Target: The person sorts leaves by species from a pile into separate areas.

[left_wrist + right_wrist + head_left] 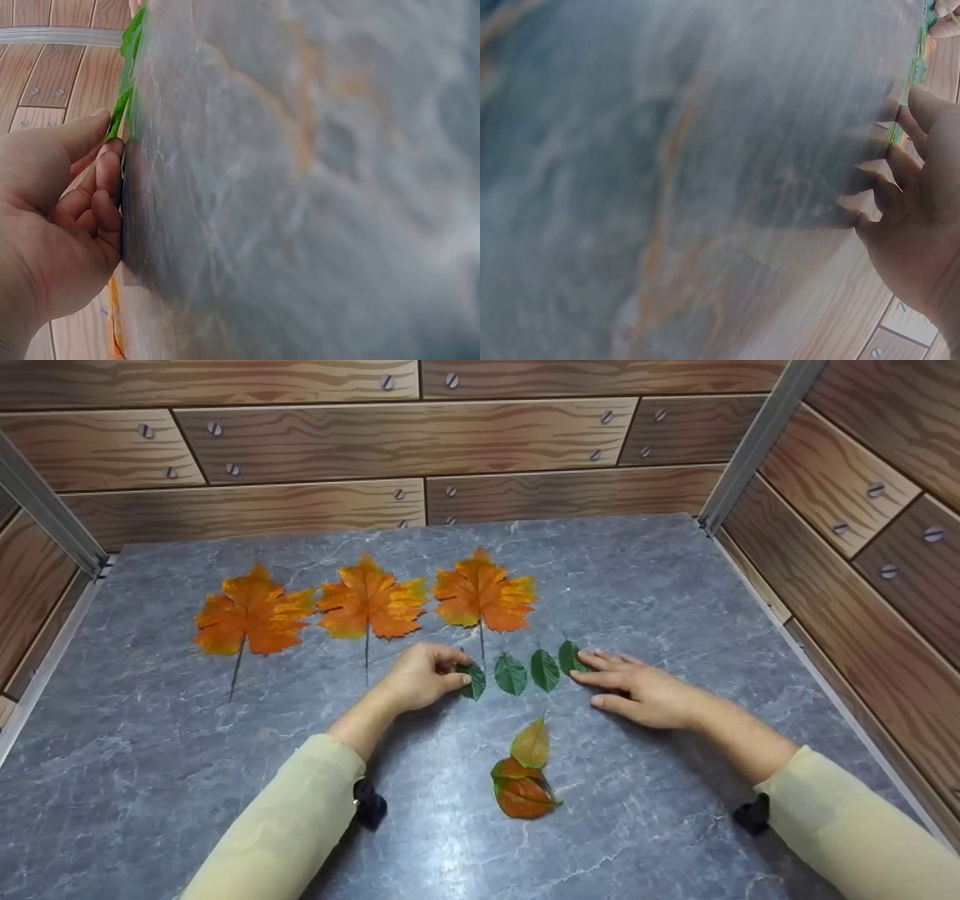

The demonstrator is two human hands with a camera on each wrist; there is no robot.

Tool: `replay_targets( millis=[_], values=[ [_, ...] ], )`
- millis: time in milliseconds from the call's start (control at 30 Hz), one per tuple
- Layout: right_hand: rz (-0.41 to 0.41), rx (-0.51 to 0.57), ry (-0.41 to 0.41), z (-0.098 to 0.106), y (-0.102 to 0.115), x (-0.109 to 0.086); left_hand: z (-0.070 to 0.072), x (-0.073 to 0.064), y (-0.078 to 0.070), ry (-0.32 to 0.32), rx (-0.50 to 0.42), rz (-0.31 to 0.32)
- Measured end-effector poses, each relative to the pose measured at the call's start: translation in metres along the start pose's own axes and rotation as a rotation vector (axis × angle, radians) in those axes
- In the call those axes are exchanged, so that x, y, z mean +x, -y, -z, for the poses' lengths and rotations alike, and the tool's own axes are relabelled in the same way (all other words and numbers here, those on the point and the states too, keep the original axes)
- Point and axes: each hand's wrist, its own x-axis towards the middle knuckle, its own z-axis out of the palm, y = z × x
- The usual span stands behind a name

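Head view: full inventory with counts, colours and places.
Maple leaves: three, orange-yellow, back row
Serrated leaves: four, green, between the hands
Pointed leaf: one, yellow-green, nearer the person
Red-orange leaf: at least one, green-edged, nearest the person
Marbled tabletop: one, grey, beneath leaves
Plank-patterned walls: three, brown, back and both sides
Posts: two, grey, back corners
Wrist devices: two, black, near cuffs
Sleeves: two, pale yellow, forearms
Left hand: one, bare, pinching the leftmost green leaf
Right hand: one, bare, touching the rightmost green leaf

Pale glare on grey tabletop (pixel 442 810); close surface blurred in wrist views.
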Motion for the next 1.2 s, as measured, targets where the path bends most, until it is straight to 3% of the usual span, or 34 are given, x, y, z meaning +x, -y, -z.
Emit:
replay_targets(
  millis=[500,800,967,1067,1200],
  values=[
    [0.006,0.004,0.003,-0.001,0.002,-0.001,0.011,-0.012,-0.005,0.04,0.022,0.023],
    [0.0,-0.003,0.004,0.001,0.003,0.0,0.007,-0.021,-0.01,-0.018,0.041,-0.06],
    [0.003,-0.002,0.005,0.002,0.003,0.0,0.0,-0.024,-0.021,0.039,0.005,-0.135],
    [0.007,-0.003,0.003,0.001,0.002,0.0,-0.007,-0.024,-0.027,0.105,-0.043,-0.172],
    [0.008,-0.002,-0.001,0.001,0.002,-0.001,-0.017,-0.023,-0.034,0.21,-0.1,-0.175]
  ],
)
